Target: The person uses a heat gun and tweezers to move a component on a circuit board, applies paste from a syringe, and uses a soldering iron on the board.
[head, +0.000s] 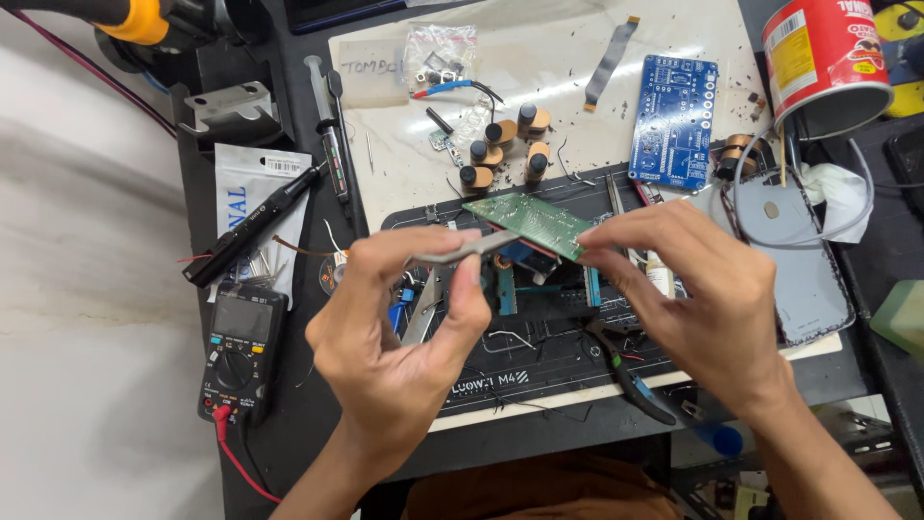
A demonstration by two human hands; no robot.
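Note:
My right hand (698, 303) holds a small green circuit board (529, 220) by its right end, tilted above the black work mat (539, 371). A blue part (532, 258) shows under the board. My left hand (399, 332) pinches metal tweezers (462, 250), whose tips reach the board's near left edge.
A black multimeter (241, 349) with a red lead lies at the left, a black pen-shaped tool (252, 224) above it. A blue circuit board (674, 120), several brown knobs (502, 144), a red can (828, 63), a grey phone back (794, 255) and black pliers (626, 371) surround the mat.

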